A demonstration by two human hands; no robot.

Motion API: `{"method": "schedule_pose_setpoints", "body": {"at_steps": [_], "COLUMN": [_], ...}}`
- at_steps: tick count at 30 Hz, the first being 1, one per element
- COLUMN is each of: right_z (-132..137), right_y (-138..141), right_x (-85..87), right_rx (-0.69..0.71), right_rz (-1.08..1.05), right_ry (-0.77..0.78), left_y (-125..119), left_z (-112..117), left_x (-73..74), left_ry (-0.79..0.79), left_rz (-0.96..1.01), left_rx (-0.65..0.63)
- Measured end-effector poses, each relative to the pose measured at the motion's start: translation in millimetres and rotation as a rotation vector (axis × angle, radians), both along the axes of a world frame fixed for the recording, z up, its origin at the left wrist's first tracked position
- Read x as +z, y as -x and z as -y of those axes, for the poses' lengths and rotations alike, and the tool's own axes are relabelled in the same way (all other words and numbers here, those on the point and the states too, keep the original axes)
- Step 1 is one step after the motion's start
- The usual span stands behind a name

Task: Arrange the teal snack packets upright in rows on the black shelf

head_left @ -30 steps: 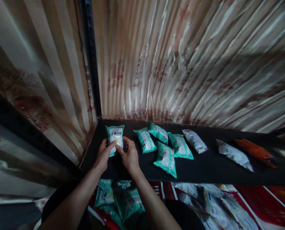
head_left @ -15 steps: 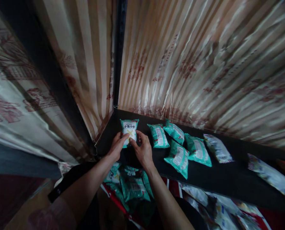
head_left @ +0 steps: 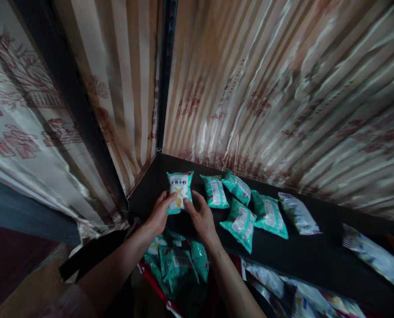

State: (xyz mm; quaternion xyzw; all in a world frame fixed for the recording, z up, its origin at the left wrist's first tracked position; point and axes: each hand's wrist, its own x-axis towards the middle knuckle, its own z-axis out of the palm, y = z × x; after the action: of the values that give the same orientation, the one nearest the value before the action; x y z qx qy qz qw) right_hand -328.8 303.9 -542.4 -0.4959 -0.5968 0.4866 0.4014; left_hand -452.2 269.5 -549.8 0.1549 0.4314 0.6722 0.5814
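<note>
Holds a plump teal bag [head_left: 180, 187], white-fronted with a yellow picture, between left hand [head_left: 162, 211] and right hand [head_left: 203, 218], in a narrow grip on its lower sides. Points crimped top toward the back curtain [head_left: 250, 88], with long axis almost straight away, tipped slightly right. Reads 小鱼小虾 in dark characters near the top. Is at the left end of the black shelf [head_left: 303, 251], left of four similar bags [head_left: 214, 191].

Right of the dark corner post [head_left: 166, 66] hangs a pleated curtain [head_left: 250, 88]; left of the post, a slanting beam [head_left: 63, 75]; at the post's foot, thin wire [head_left: 159, 150].
</note>
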Motion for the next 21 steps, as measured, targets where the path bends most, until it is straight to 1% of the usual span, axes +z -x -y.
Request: {"method": "schedule_pose_setpoints", "body": {"at_steps": [2, 4, 8, 11, 14, 18, 21], "right_z": [-1.1, -3.5, -11.3, -20.4, -32.5, -49.6, -60.5], "right_y": [-3.2, -3.9, -0.3, 3.5, 8.1, 19.7, 34.7], "right_x": [2.0, 4.2, 9.8, 12.3, 10.6, 3.3, -2.2], "right_rx": [0.041, 0.053, 0.007, -0.024, -0.043, -0.041, -0.029], "right_rz": [-0.061, -0.121, -0.209, -0.238, -0.253, -0.279, -0.286], "right_ry": [0.043, 0.066, 0.100, 0.103, 0.107, 0.142, 0.142], "left_y": [-3.7, -5.5, -3.9, -1.2, 2.5, 13.0, 25.9], "left_z": [-3.2, -8.7, -23.0, -35.2, -48.4, -63.5, -71.4], "left_x": [1.5, 4.7, 13.8, 16.4, 12.1, -0.2, -9.6], "left_ry": [-0.001, 0.002, 0.005, -0.005, -0.015, 0.016, 0.032], "left_rz": [-0.027, -0.060, -0.089, -0.122, -0.199, -0.282, -0.335], "left_rx": [-0.001, 0.006, -0.001, -0.018, 0.016, 0.107, 0.166]}}
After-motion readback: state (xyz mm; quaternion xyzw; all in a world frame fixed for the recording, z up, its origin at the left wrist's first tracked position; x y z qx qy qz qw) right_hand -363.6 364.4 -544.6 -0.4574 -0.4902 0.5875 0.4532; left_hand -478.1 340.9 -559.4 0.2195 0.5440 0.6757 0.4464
